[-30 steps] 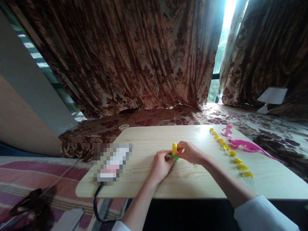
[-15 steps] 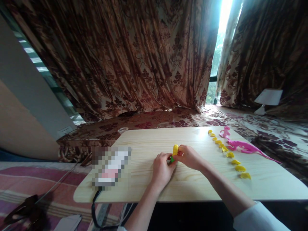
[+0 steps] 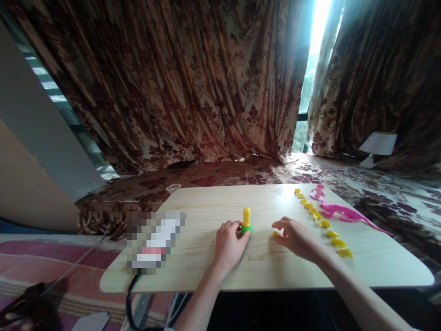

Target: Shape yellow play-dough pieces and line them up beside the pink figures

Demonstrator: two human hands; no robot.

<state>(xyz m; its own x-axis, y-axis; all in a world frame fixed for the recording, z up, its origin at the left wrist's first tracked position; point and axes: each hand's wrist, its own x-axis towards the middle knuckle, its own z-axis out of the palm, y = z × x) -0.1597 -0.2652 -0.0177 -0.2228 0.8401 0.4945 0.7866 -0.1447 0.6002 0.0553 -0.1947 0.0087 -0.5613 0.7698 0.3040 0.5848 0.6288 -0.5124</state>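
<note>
A finger-shaped yellow piece (image 3: 246,217) stands upright in a small round green base (image 3: 246,229) on the table. My left hand (image 3: 229,241) has its thumb and fingers closed around that base. To the right, my right hand (image 3: 292,234) is apart from it, thumb and fingers curled with a gap showing between them. At the thumb tip is a small yellow piece (image 3: 276,233), partly hidden by the thumb; it seems to be in the fingers' grip. Several curved yellow pieces (image 3: 324,224) lie in a slanting row beyond this hand.
Past the row lie a pink lizard-like strip (image 3: 347,213) and a smaller pink piece (image 3: 317,191). A blurred-out flat object (image 3: 156,241) with a black cable occupies the left side of the pale wooden table (image 3: 200,202). A white lamp (image 3: 379,143) stands behind at right.
My right hand has left the green base and yellow upright and moved right, a small yellow piece now showing at its fingers. My left hand stays at the base. The view has shifted slightly.
</note>
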